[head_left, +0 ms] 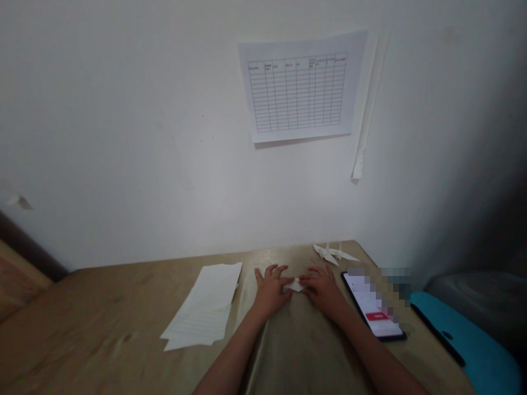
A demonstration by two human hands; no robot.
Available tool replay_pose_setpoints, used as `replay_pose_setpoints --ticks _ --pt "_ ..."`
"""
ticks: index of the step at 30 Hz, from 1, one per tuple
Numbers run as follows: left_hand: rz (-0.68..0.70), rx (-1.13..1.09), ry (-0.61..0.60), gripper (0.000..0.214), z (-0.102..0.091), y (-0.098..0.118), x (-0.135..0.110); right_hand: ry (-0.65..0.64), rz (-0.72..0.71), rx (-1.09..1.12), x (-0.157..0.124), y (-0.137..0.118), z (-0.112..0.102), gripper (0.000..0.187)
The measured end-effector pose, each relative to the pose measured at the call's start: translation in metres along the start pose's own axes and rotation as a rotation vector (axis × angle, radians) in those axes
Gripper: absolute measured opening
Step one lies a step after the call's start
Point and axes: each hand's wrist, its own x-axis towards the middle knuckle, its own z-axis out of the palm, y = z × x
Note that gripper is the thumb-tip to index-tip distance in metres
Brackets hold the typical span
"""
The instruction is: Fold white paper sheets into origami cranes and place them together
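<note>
A small folded piece of white paper (295, 285) lies between my two hands on the brown table. My left hand (272, 288) pinches its left side between thumb and forefinger, the other fingers raised and spread. On the opposite side, my right hand (323, 288) grips the paper's right edge in the same way. Beyond my right hand are folded white paper shapes with pointed wings (332, 253). How the paper in my fingers is folded is too small to make out.
White paper sheets (206, 307) lie in a loose stack to the left. A phone (374, 307) with its screen lit rests at the right, near a blue rounded object (465, 340). The wall behind the table (102, 307) bears a printed chart (302, 90).
</note>
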Motion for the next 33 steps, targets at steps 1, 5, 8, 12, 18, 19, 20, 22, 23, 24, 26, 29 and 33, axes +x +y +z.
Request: replay_pose_setpoints --ticks 1,5,8,12,18,19,20,22,23,24,26,29,33 --pt "0.000 -0.004 0.004 0.037 0.000 0.000 0.000 0.003 -0.013 -0.006 0.000 -0.001 0.000 0.029" --pt "-0.017 -0.019 0.017 0.034 0.002 -0.001 0.002 0.032 -0.045 -0.034 0.000 -0.004 -0.001 0.022" --pt "-0.018 -0.043 0.038 0.028 0.001 -0.002 0.002 0.055 -0.043 -0.031 0.000 -0.005 0.000 0.019" --pt "-0.016 -0.074 0.062 0.011 0.000 -0.001 0.003 0.048 -0.021 -0.005 0.000 -0.006 0.000 0.017" --pt "-0.043 -0.123 0.107 0.004 0.000 0.000 0.004 0.066 0.041 0.042 0.002 -0.009 0.002 0.019" --pt "-0.056 -0.134 0.109 0.005 0.000 0.000 0.004 0.066 0.062 0.054 0.002 -0.009 0.003 0.019" --pt "-0.069 -0.144 0.109 0.005 0.000 0.000 0.004 0.066 0.082 0.068 0.002 -0.009 0.004 0.020" --pt "-0.092 -0.158 0.108 0.006 0.000 0.000 0.005 0.070 0.115 0.092 0.003 -0.008 0.004 0.020" --pt "-0.099 -0.161 0.109 0.006 0.000 -0.001 0.005 0.073 0.129 0.102 0.004 -0.008 0.004 0.020" --pt "-0.105 -0.161 0.110 0.006 0.000 -0.001 0.005 0.077 0.142 0.110 0.004 -0.007 0.005 0.019" --pt "-0.116 -0.157 0.108 0.006 0.000 -0.001 0.006 0.090 0.163 0.119 0.006 -0.004 0.005 0.017" --pt "-0.134 -0.149 0.106 0.005 0.000 -0.001 0.007 0.106 0.175 0.132 0.007 -0.002 0.008 0.015" --pt "-0.162 -0.158 0.114 0.005 0.000 0.001 0.008 0.119 0.192 0.146 0.007 -0.002 0.011 0.015"
